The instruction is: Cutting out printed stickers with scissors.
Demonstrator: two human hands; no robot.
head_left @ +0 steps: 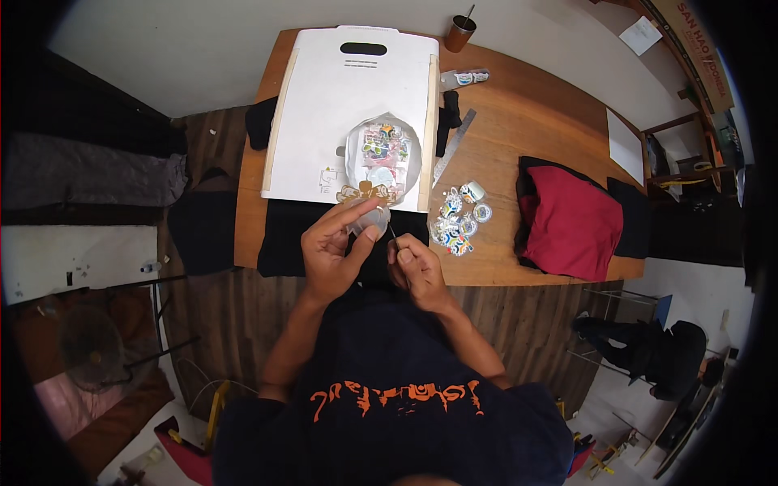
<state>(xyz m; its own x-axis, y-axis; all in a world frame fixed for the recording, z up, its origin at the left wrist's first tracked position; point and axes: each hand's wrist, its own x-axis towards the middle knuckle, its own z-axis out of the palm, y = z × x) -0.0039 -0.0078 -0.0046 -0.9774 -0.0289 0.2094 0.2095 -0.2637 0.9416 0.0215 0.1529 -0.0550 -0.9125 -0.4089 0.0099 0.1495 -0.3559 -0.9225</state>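
Observation:
My left hand (328, 251) pinches a small, pale translucent piece (371, 220) between its thumb and fingers, near the front edge of a white board (312, 105). Close by on the right, the fingers of my right hand (421, 271) are closed around a thin dark tool (394, 234) whose kind is too small to tell. Its tip points toward the pale piece. Just beyond my hands, a curled, whitish translucent sheet (414, 168) forms a ring on the board. Colourful printed stickers (384, 146) show inside it, with brown printed shapes (365, 190) at its near edge.
Right of the board, cut-out stickers (460, 219) lie in a pile on the wooden table (502, 138). A metal ruler (455, 147) is beside the board. Red cloth (574, 223) lies further right, a brown cup (459, 34) stands at the back, and black cloth (284, 235) sits under the board.

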